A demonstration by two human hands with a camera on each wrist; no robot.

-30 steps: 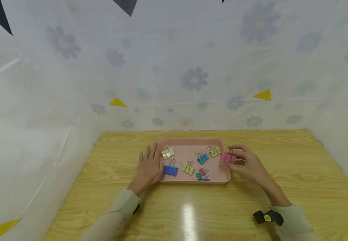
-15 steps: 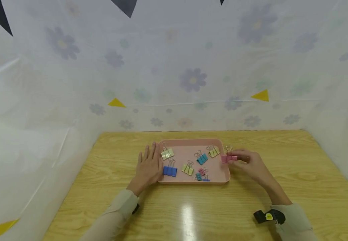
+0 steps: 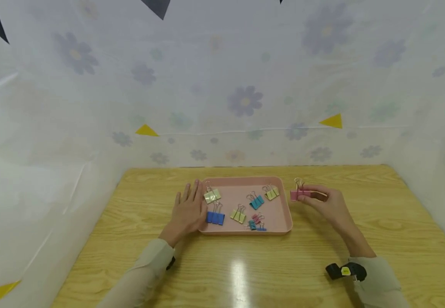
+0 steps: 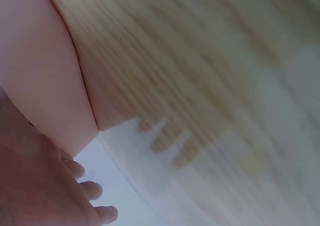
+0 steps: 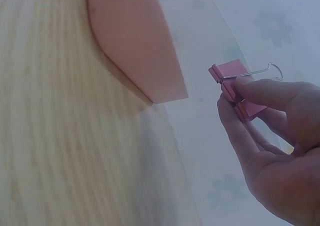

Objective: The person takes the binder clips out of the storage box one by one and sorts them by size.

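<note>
The person's right hand [image 3: 331,206] pinches a pink metal binder clip with wire handles [image 3: 295,195], held up just beside the right end of a shallow pink rectangular tray [image 3: 277,214]; the left hand [image 3: 187,214], fingers straight, rests against its opposite end.

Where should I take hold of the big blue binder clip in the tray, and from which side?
I'd pinch the big blue binder clip by its broad body, coming from above and the right. Its wire handles point toward the tray's far side, leaving the body exposed; the left hand crowds its left, while bare floor shows right.
</note>
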